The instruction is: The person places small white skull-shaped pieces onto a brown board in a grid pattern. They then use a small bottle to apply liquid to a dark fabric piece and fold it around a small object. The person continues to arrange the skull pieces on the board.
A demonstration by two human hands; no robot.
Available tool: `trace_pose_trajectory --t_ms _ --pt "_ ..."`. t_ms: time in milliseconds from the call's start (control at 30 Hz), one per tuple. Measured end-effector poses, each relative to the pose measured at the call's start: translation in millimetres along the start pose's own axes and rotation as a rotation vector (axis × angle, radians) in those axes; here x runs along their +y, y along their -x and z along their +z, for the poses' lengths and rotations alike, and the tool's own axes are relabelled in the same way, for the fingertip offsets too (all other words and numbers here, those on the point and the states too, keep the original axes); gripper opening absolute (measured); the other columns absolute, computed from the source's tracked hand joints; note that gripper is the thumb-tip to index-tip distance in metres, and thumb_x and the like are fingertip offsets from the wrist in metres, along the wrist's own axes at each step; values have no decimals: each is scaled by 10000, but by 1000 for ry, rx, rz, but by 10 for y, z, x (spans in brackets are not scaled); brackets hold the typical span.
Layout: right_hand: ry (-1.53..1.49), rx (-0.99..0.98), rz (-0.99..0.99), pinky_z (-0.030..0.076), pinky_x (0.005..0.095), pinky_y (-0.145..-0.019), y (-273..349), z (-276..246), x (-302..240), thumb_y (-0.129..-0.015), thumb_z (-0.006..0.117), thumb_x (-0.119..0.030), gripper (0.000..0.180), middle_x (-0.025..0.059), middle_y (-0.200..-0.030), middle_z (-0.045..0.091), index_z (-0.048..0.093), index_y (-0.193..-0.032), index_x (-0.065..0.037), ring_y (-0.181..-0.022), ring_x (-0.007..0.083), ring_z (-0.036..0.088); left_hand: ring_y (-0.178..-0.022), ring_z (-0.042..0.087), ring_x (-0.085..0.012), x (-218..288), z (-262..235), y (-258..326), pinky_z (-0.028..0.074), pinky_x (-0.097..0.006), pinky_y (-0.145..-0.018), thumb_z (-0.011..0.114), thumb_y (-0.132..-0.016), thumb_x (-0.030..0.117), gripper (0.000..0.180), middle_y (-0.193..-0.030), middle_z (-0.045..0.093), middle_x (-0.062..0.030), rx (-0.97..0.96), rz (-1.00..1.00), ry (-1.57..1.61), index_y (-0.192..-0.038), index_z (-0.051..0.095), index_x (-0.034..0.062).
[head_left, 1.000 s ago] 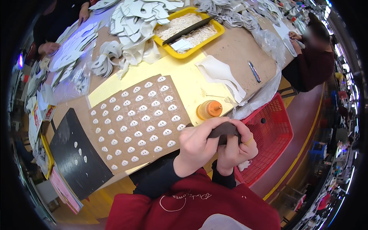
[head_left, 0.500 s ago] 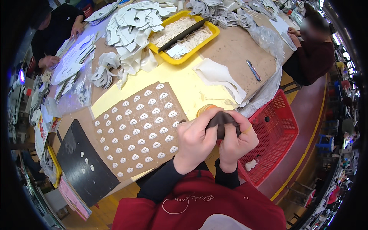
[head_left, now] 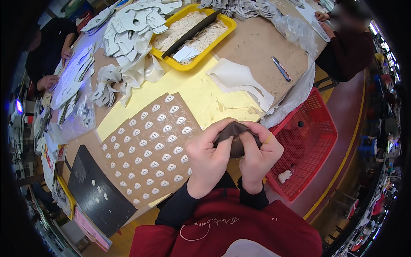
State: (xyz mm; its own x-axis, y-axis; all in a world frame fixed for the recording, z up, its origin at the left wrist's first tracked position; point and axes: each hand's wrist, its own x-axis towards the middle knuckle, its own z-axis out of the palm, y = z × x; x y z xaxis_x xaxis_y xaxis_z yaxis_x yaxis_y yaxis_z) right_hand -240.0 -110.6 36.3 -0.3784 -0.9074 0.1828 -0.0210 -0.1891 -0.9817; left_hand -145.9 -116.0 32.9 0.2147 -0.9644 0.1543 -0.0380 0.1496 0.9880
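A soft dark brown piece of sheet material (head_left: 234, 129) is bunched and folded between my two hands. My left hand (head_left: 208, 157) pinches its left side, thumb pressed down on it. On the other side my right hand (head_left: 262, 155) grips it the same way, with a yellowish band round the finger or hand. Both hands are close together above the table's near edge. Left of them lies a brown board (head_left: 154, 147) with rows of small white rounded pieces, each with holes.
A yellow tray (head_left: 184, 67) of small pale pieces stands at the back, a dark strip (head_left: 192, 34) across it. White cut sheets (head_left: 235, 77), a pen (head_left: 281, 68), a black board (head_left: 81, 184) and a red plastic basket (head_left: 319, 139) surround my place. Two people sit at the far sides.
My hands have shifted slightly left in view, still gripping the dark piece. An orange striped round thing that showed behind my left hand is no longer visible. The whole view has shifted somewhat.
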Motion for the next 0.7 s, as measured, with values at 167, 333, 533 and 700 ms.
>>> trace_pose_trajectory --t_ms 167,333,533,700 --pt "-190 -36 137 508 215 -724 17 -43 92 -852 620 60 135 64 -870 713 688 -968 73 -784 81 634 -793 656 -91 66 -22 -10 529 -231 -701 569 -858 -77 188 -862 708 -93 -50 -225 259 -1014 674 -84" --pt "-315 -61 204 494 203 -723 10 -66 142 -882 607 33 123 51 -874 698 672 -977 76 -783 72 614 -816 654 -96 3 -40 -40 522 -214 -723 576 -882 -70 158 -911 703 -102 -89 -344 461 -1012 657 -108" --pt "-196 -86 151 483 191 -741 64 -58 156 -916 611 7 130 55 -892 694 651 -1026 65 -807 63 601 -807 655 -91 -16 -48 -23 523 -211 -717 593 -882 -63 147 -914 709 -105 -70 -344 443 -1006 658 -109" --pt "-167 -57 133 496 205 -745 60 9 116 -932 602 8 141 64 -899 697 643 -1059 52 -820 68 617 -796 652 -84 -10 -48 -35 519 -204 -696 596 -885 -60 154 -910 709 -100 -56 -368 478 -1016 660 -109"
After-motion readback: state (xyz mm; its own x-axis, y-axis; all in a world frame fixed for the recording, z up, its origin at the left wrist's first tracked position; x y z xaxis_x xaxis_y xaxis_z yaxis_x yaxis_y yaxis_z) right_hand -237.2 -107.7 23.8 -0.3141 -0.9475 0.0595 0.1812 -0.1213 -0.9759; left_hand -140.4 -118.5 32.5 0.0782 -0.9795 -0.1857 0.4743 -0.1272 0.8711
